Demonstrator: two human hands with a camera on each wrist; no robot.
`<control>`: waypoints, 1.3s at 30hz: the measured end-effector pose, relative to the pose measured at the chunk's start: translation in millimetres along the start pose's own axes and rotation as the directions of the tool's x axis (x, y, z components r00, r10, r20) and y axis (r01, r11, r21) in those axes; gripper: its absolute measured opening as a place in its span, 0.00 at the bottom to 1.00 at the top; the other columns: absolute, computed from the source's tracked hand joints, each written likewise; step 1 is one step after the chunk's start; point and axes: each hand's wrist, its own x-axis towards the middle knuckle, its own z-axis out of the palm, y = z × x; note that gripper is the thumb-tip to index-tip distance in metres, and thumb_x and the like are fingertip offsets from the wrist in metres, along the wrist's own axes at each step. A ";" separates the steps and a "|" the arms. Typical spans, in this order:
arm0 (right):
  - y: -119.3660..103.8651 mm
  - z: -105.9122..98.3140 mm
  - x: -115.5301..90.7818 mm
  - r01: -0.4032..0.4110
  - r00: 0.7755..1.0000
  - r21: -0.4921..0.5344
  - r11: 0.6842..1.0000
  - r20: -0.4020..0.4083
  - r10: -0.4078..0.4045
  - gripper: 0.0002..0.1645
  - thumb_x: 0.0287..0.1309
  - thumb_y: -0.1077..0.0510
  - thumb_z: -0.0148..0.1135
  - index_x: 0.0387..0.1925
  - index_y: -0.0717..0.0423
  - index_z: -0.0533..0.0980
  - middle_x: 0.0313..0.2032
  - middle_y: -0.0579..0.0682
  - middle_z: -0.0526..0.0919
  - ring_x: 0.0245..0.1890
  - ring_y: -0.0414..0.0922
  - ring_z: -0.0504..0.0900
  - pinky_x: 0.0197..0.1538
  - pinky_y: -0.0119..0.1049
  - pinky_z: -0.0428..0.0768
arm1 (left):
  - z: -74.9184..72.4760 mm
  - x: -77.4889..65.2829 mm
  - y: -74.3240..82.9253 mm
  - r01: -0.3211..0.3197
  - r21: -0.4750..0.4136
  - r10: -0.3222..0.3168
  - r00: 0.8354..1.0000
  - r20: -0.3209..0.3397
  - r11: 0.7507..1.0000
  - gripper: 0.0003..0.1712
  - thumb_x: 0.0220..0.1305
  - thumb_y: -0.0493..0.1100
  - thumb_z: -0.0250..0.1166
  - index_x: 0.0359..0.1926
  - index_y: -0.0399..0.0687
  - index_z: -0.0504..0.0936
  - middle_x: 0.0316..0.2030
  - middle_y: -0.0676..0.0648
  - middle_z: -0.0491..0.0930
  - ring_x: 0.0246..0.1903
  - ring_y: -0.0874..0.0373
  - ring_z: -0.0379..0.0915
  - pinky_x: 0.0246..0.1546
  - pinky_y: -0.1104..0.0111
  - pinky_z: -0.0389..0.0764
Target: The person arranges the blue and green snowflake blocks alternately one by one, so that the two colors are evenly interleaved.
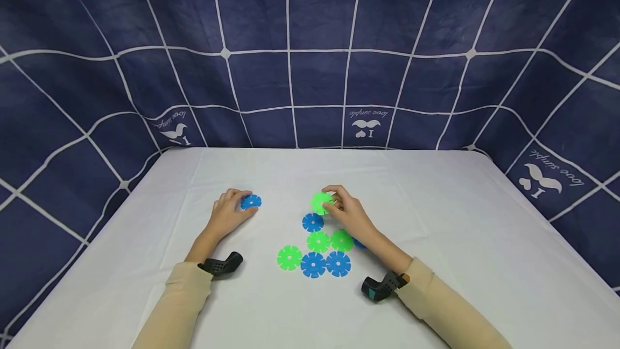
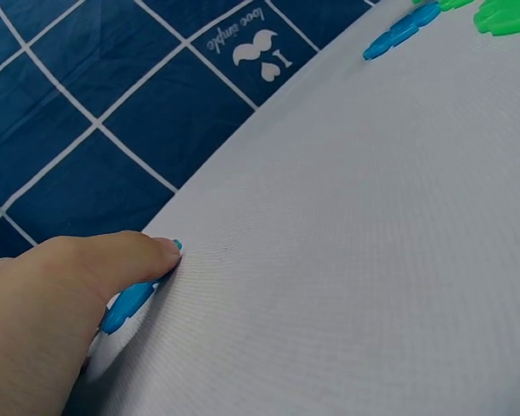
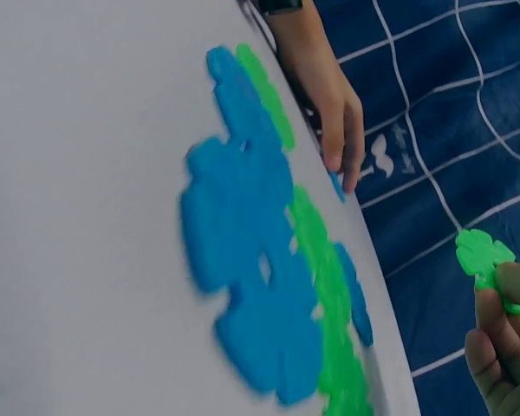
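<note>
My left hand (image 1: 227, 213) holds a blue snowflake disc (image 1: 251, 202) by its edges, thumb on the near side and fingers on the far side, at the white table. In the left wrist view the thumb (image 2: 113, 264) hides part of that blue disc (image 2: 128, 305). Farther right, my right hand (image 1: 352, 214) pinches a green snowflake disc (image 1: 321, 203) between thumb and fingers. The right wrist view shows this green disc (image 3: 484, 256) held up, apart from the others. Just below it in the head view lies a blue disc (image 1: 312, 222).
Several discs lie close together on the white table (image 1: 460, 263): a green one (image 1: 289, 258), a blue one (image 1: 313, 265), another blue one (image 1: 338, 264) and a green pair (image 1: 318, 242). Another blue disc (image 1: 359, 244) is partly hidden by my right forearm. A navy checked cloth (image 1: 319, 79) hangs behind.
</note>
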 end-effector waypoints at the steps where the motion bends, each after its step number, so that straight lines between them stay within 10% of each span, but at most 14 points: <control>1: -1.9 2.4 2.7 -0.009 1.000 0.020 1.000 0.000 0.009 0.21 0.59 0.56 0.55 0.55 0.52 0.67 0.31 0.52 0.78 0.25 0.47 0.77 0.29 0.28 0.71 | 0.1 0.0 0.4 0.000 0.004 0.000 1.000 0.001 1.000 0.33 0.55 0.55 0.61 0.58 0.43 0.70 0.52 0.39 0.67 0.52 0.45 0.61 0.48 0.54 0.57; 17: -12.3 55.8 45.5 -0.063 0.996 0.056 0.996 0.062 0.059 0.21 0.60 0.59 0.54 0.55 0.46 0.69 0.37 0.52 0.79 0.30 0.47 0.80 0.30 0.29 0.73 | -0.4 -2.0 2.4 0.011 0.019 -0.011 1.000 -0.001 1.000 0.32 0.55 0.54 0.60 0.59 0.43 0.69 0.53 0.39 0.67 0.54 0.44 0.60 0.50 0.52 0.57; 33: -9.3 91.1 66.5 -0.158 0.984 -0.110 0.981 0.068 0.166 0.24 0.55 0.60 0.56 0.56 0.48 0.69 0.30 0.47 0.78 0.25 0.38 0.71 0.33 0.31 0.69 | -0.5 -1.2 3.1 -0.006 0.021 0.006 1.000 0.001 1.000 0.31 0.56 0.53 0.60 0.59 0.44 0.70 0.54 0.39 0.67 0.55 0.43 0.60 0.51 0.51 0.56; 39: -7.5 98.2 67.9 -0.161 0.983 -0.244 0.956 0.051 0.179 0.24 0.55 0.54 0.58 0.55 0.52 0.71 0.42 0.50 0.76 0.39 0.42 0.73 0.48 0.39 0.65 | -0.9 -2.0 3.4 -0.016 0.024 0.016 1.000 -0.002 1.000 0.31 0.56 0.52 0.60 0.59 0.44 0.70 0.54 0.39 0.67 0.55 0.43 0.60 0.51 0.51 0.57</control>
